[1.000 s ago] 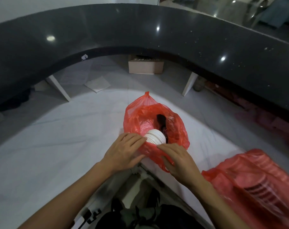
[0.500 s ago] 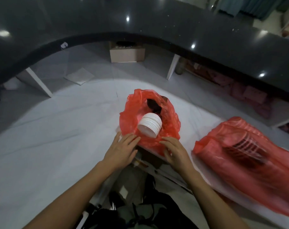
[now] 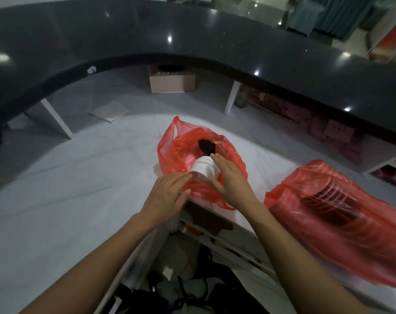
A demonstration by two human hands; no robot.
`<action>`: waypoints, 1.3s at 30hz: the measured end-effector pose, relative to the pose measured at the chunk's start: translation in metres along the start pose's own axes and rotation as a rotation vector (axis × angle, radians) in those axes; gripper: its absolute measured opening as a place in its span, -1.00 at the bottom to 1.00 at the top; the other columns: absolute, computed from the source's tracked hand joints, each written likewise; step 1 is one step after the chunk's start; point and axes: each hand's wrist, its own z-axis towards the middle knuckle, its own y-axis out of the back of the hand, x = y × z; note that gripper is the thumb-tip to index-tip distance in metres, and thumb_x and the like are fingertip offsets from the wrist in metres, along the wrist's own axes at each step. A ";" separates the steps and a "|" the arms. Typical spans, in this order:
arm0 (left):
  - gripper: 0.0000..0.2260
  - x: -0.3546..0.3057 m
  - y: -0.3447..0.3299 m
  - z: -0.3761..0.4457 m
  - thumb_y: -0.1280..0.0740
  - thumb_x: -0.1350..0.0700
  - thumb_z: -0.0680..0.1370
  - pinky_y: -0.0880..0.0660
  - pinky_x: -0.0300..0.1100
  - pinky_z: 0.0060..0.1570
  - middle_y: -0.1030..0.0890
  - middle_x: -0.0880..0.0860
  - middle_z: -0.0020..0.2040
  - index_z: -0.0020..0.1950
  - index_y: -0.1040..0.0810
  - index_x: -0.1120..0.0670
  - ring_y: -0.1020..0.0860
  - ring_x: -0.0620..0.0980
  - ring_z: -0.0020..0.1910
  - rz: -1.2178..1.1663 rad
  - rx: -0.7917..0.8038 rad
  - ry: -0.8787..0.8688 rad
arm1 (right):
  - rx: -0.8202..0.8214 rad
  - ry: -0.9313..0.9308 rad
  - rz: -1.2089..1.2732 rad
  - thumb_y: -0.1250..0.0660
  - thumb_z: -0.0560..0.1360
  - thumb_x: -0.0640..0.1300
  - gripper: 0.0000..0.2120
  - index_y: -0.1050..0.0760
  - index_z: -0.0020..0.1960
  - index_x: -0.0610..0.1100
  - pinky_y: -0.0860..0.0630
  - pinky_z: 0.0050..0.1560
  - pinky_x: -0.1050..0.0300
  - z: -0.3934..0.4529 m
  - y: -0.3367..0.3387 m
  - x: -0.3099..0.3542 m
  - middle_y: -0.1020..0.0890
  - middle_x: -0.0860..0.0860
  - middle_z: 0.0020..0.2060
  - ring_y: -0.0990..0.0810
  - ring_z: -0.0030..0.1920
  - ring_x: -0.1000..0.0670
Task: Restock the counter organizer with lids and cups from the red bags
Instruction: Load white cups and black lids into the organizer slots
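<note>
An open red bag [image 3: 176, 152] stands at the near edge of the white counter [image 3: 79, 189]. A white ribbed stack [image 3: 200, 167] of lids or cups, in a clear sleeve, pokes out of its mouth, and something dark lies deeper inside. My right hand [image 3: 234, 184] grips the stack, with fingers over its far side and thumb under its near side. My left hand [image 3: 167, 196] lies with straight fingers against the bag's near rim, fingertips at the stack's end. A second red bag [image 3: 342, 223] lies on its side to the right, holding a dark ribbed stack.
A curved black upper counter [image 3: 215, 41] arcs around the back, with white supports [image 3: 231, 98] and a beige box [image 3: 172, 81] under it. A flat white sheet [image 3: 109, 113] lies at the back left. Dark bags [image 3: 192, 291] sit below the counter edge by my body.
My right hand has moved up from the bag's near rim and closed around the white stack. My left hand has slid forward to the stack's end. The bag's handle now stands up.
</note>
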 end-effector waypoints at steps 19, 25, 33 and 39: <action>-0.65 0.006 0.007 0.001 -0.20 -0.09 0.67 -0.33 -0.05 0.44 -0.52 -0.09 0.41 0.42 -0.51 -0.04 -0.43 -0.09 0.41 0.000 0.280 0.143 | 0.023 -0.091 0.088 -0.35 0.54 0.24 -0.33 -0.27 0.55 0.00 -0.35 0.42 0.00 -0.002 -0.023 0.012 -0.38 0.05 0.49 -0.31 0.47 0.01; -0.68 0.004 0.016 0.001 -0.25 -0.03 0.65 -0.36 -0.08 0.41 -0.55 -0.08 0.37 0.39 -0.54 -0.03 -0.47 -0.08 0.38 -0.018 0.248 0.082 | -0.042 -0.027 0.053 -0.42 0.53 0.15 -0.40 -0.36 0.49 -0.01 -0.46 0.37 -0.02 0.000 -0.023 0.019 -0.50 0.04 0.40 -0.41 0.39 0.01; -0.57 0.000 0.025 -0.005 -0.16 -0.09 0.68 -0.07 0.03 0.53 -0.32 -0.05 0.56 0.55 -0.32 -0.06 -0.16 -0.01 0.58 0.185 0.426 0.026 | -0.207 0.149 -0.200 -0.49 0.49 -0.06 -0.40 -0.39 0.46 -0.15 -0.42 0.35 -0.10 0.017 -0.032 0.028 -0.53 -0.11 0.36 -0.48 0.34 -0.14; -0.52 0.000 0.030 -0.009 -0.18 -0.12 0.66 -0.04 0.13 0.56 -0.23 -0.01 0.59 0.57 -0.24 -0.07 -0.05 0.06 0.61 0.264 0.504 -0.007 | -0.081 0.191 -0.317 -0.49 0.48 -0.05 -0.40 -0.39 0.45 -0.12 -0.47 0.26 -0.24 0.007 -0.055 0.020 -0.51 -0.14 0.33 -0.48 0.30 -0.20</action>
